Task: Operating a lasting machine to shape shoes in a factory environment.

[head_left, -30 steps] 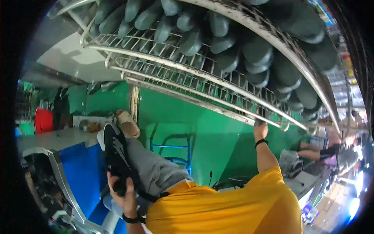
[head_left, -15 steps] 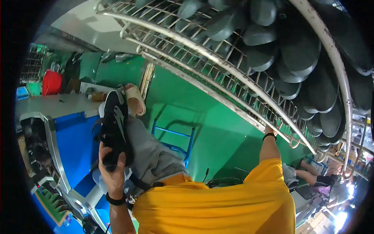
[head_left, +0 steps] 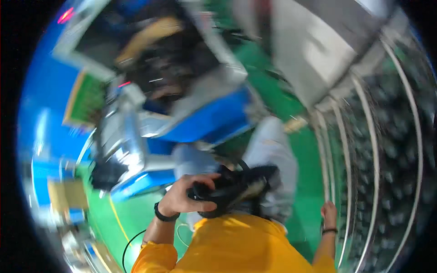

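Observation:
In my left hand is a black shoe with a pale mark on its side, held by one end in front of my waist. My thumb and fingers close around that end, and the rest of the shoe points right across my grey trousers. My right hand reaches out low on the right, closed at the rail of a metal wire rack. Motion smears the picture, so the right fingers are hard to make out.
Dark shoe-shaped forms fill the rack along the right. Ahead on the left stands a workbench with a blue side panel and dark items on it. A beige box lies far left. A pale cabinet stands ahead over the green floor.
My view has swung left, so the rack now runs down the right side and the bench comes ahead. The shoe has turned from pointing away to pointing right, still in my left hand.

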